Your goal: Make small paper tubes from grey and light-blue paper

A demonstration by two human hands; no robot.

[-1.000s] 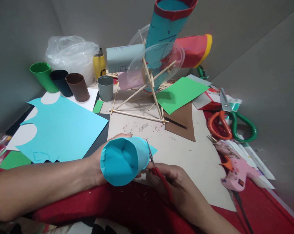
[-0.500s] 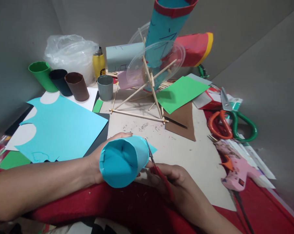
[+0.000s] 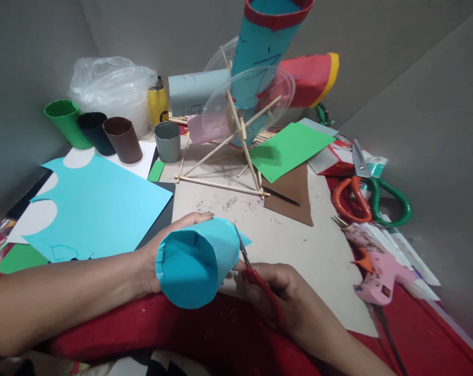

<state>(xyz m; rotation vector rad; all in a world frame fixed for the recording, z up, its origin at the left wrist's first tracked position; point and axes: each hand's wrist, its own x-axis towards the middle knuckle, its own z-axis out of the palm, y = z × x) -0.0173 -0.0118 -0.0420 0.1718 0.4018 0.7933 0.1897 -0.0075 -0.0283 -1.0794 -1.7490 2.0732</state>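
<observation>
A light blue paper cup [image 3: 226, 245] lies tilted in my left hand [image 3: 169, 232], its round opening turned toward me. My left fingers wrap behind and under it, mostly hidden by the paper. A pointed flap of blue paper sticks out at the cup's far right end. My right hand [image 3: 287, 292] grips a small pair of scissors [image 3: 265, 290] by the red handles. Their blades lie along the cup's far rim, by the flap; whether they cut into the paper I cannot tell.
Behind stands a stick frame [image 3: 224, 185] bearing clear discs and paper tubes. Green, black, brown and grey paper cups [image 3: 122, 141] stand back left, beyond a cut blue sheet [image 3: 106, 209]. At right lie large scissors [image 3: 354, 201] and a pink glue gun [image 3: 373, 271].
The cup's open end has dipped slightly down and left. My right hand and the scissors stay at the far rim, with the red handles shifted slightly.
</observation>
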